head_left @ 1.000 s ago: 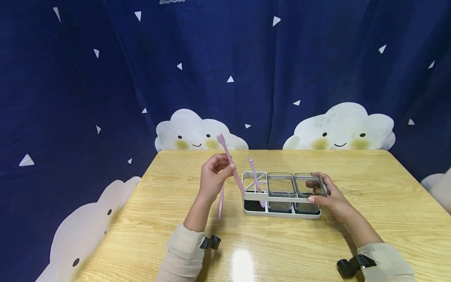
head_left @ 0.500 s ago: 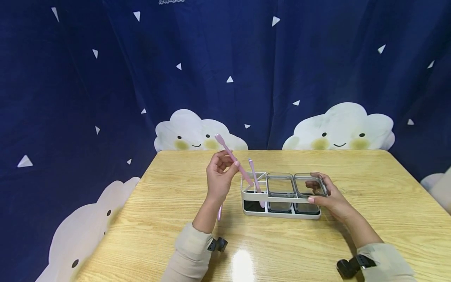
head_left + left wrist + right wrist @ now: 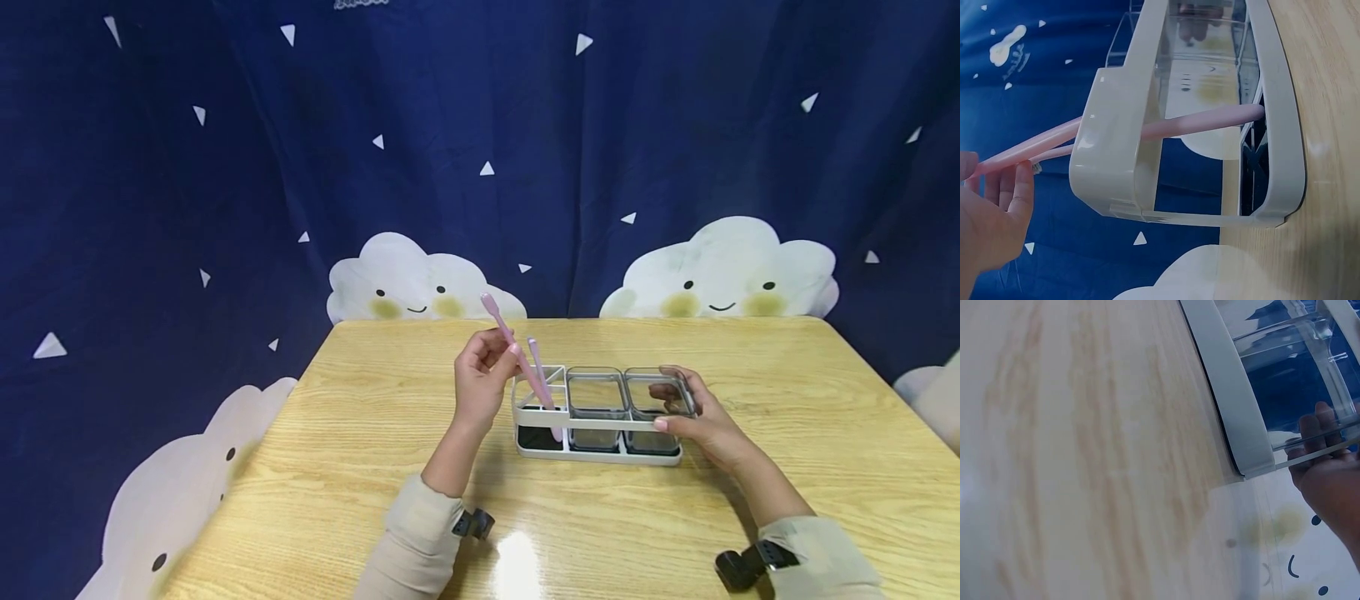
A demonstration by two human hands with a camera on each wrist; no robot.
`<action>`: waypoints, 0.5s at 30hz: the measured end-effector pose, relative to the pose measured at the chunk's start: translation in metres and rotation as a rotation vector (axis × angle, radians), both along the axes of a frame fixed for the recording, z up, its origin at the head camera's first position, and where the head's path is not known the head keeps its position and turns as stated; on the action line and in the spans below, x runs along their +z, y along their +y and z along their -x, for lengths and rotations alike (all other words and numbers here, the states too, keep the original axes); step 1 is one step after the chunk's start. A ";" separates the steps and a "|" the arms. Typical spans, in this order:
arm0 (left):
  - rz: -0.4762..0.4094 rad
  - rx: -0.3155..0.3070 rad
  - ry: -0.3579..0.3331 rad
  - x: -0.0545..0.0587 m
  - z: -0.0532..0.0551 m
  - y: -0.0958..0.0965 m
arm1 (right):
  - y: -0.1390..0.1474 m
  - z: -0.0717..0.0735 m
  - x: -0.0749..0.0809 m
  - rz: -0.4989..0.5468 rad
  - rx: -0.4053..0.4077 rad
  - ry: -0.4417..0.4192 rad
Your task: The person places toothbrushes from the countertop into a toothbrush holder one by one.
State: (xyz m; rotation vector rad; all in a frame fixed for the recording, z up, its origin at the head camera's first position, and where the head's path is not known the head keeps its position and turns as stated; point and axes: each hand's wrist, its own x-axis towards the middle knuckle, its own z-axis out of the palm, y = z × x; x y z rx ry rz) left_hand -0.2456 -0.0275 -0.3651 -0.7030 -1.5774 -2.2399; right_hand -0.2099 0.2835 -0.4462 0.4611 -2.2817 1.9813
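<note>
My left hand (image 3: pixel 482 379) pinches a pink toothbrush (image 3: pixel 504 327) between thumb and fingers, its head up and leaning left. The handle slants down into the divided left section of a white toothbrush holder (image 3: pixel 600 457). A paler purple toothbrush (image 3: pixel 536 354) leans in that same section, its lower end near the dark base. In the left wrist view the held toothbrush (image 3: pixel 1029 148) passes behind the holder's upper rim (image 3: pixel 1107 134). My right hand (image 3: pixel 708 421) grips the holder's right end, thumb on the front rail and fingers behind the clear cup (image 3: pixel 651 392).
Another clear cup (image 3: pixel 596 392) sits in the middle slot of the holder. The wooden table (image 3: pixel 600 533) carries everything, with a dark blue curtain (image 3: pixel 450 100) printed with clouds behind it. Black wrist cameras (image 3: pixel 474 524) are strapped over both sleeves.
My left hand has moved right, bringing the pink toothbrush's lower end from the holder's left edge into its divided section. A pink stick earlier seen below that hand is out of sight. The right hand stays put.
</note>
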 end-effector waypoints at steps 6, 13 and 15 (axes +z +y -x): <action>0.092 0.019 -0.015 0.014 -0.013 -0.001 | -0.001 -0.001 0.002 0.016 0.014 0.014; 0.169 0.021 -0.057 0.019 -0.017 -0.001 | 0.001 0.002 -0.001 0.018 0.003 0.006; 0.197 0.032 -0.060 0.018 -0.017 -0.001 | 0.001 0.001 -0.001 0.022 0.005 0.007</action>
